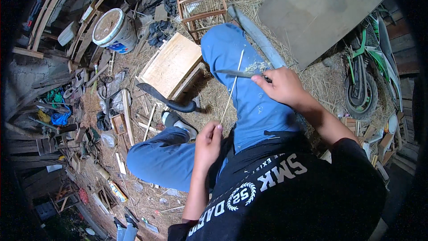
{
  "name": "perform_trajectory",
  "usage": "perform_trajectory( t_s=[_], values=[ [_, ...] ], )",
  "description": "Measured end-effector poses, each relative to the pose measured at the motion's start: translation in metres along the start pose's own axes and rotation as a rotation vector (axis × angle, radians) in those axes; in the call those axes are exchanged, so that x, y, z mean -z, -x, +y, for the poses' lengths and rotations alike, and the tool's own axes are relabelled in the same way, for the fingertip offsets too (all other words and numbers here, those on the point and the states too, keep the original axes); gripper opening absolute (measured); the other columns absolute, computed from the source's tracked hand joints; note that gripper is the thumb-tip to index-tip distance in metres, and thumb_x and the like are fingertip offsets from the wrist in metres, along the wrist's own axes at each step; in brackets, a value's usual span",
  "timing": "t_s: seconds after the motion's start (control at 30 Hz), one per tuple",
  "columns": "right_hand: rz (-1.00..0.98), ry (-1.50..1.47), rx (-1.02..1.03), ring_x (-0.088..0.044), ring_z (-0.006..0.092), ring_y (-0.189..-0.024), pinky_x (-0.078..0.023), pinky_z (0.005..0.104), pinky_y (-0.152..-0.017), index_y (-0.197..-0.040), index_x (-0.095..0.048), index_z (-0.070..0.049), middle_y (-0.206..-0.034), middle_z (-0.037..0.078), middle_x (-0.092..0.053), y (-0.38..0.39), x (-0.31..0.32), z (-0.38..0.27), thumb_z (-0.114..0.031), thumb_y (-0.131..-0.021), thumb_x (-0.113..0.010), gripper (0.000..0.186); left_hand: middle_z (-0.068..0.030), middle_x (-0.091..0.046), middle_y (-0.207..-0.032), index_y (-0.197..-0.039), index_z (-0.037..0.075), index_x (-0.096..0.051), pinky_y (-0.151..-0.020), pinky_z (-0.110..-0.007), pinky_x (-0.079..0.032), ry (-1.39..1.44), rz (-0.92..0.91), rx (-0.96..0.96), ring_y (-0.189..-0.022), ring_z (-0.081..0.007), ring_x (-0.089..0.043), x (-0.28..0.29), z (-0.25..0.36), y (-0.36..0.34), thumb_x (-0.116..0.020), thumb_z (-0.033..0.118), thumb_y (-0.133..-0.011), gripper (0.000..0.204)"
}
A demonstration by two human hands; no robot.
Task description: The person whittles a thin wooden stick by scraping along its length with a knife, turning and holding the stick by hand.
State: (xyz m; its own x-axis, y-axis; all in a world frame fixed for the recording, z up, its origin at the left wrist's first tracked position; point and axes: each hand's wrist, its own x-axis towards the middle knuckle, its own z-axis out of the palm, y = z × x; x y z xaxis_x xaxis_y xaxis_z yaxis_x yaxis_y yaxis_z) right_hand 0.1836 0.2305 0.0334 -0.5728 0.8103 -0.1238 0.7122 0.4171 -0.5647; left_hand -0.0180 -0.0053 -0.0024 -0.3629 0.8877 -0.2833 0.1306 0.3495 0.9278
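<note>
My right hand (281, 86) is closed round the dark handle of a knife (243, 74), its blade pointing left above my right thigh. Between finger and thumb, my left hand (208, 142) pinches the lower end of a thin pale wooden stick (228, 103). The stick slants up from that hand and crosses the knife blade; whether the two touch I cannot tell. Pale shavings (257, 66) lie on my jeans near the right knee. A curved machete (166, 98) with a dark handle rests against a wooden box (173, 64) in front of my left foot.
Ahead stands a small wooden cage (201, 4). A white bucket (115, 31) is at the far left, and a large flat board (318, 11) leans at the far right near a green and white motorbike (363, 67). Wood scraps and straw cover the floor.
</note>
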Motion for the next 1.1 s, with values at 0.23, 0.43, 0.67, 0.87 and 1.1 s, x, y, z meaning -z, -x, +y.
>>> perform_trajectory(
  t_s=[0.23, 0.43, 0.67, 0.87, 1.1],
  values=[
    [-0.024, 0.235, 0.170, -0.070, 0.0450, -0.068, -0.055, 0.0540, -0.064, -0.069, -0.072, -0.005, -0.067, 0.024, -0.067, -0.004, 0.005, -0.015, -0.064, -0.098, -0.059, 0.067, 0.0015, -0.053, -0.076, -0.101, 0.001, -0.064, -0.062, -0.027, -0.039, 0.038, -0.028, -0.054, -0.069, -0.0067, -0.046, -0.040, 0.025, -0.079, -0.057, 0.017, -0.111, 0.020],
    [-0.043, 0.270, 0.124, -0.070, 0.0454, -0.069, -0.055, 0.0542, -0.065, -0.070, -0.073, -0.005, -0.068, 0.024, -0.068, -0.005, 0.008, -0.011, -0.065, -0.098, -0.058, 0.068, -0.0075, -0.055, -0.069, -0.100, 0.002, -0.066, -0.060, -0.033, -0.044, -0.048, 0.040, -0.073, -0.062, -0.0128, -0.050, -0.037, 0.017, -0.060, -0.059, 0.019, -0.108, 0.019],
    [0.007, 0.192, -0.021, -0.070, 0.0447, -0.069, -0.055, 0.0541, -0.065, -0.071, -0.073, -0.004, -0.067, 0.023, -0.068, -0.009, 0.007, 0.000, -0.064, -0.099, -0.059, 0.068, -0.0074, -0.054, -0.070, -0.099, 0.002, -0.065, -0.059, -0.030, -0.042, -0.178, 0.057, -0.045, -0.064, -0.0104, -0.048, 0.003, -0.013, 0.029, -0.060, 0.015, -0.107, 0.016],
    [0.054, 0.054, -0.025, -0.069, 0.0450, -0.067, -0.053, 0.0538, -0.063, -0.071, -0.071, -0.003, -0.066, 0.022, -0.066, -0.006, 0.001, 0.018, -0.063, -0.100, -0.059, 0.068, -0.0061, -0.051, -0.069, -0.099, 0.002, -0.064, -0.058, -0.029, -0.040, -0.166, 0.090, 0.080, -0.064, -0.0091, -0.046, 0.005, 0.005, 0.036, -0.061, 0.013, -0.106, 0.014],
    [-0.019, 0.140, 0.110, -0.069, 0.0453, -0.067, -0.054, 0.0544, -0.064, -0.070, -0.071, -0.003, -0.066, 0.023, -0.066, 0.000, 0.006, -0.008, -0.062, -0.099, -0.060, 0.067, -0.0122, -0.054, -0.067, -0.100, 0.002, -0.065, -0.057, -0.034, -0.042, -0.157, 0.082, -0.088, -0.058, -0.0151, -0.047, -0.038, 0.042, -0.055, -0.060, 0.017, -0.106, 0.018]
  ],
)
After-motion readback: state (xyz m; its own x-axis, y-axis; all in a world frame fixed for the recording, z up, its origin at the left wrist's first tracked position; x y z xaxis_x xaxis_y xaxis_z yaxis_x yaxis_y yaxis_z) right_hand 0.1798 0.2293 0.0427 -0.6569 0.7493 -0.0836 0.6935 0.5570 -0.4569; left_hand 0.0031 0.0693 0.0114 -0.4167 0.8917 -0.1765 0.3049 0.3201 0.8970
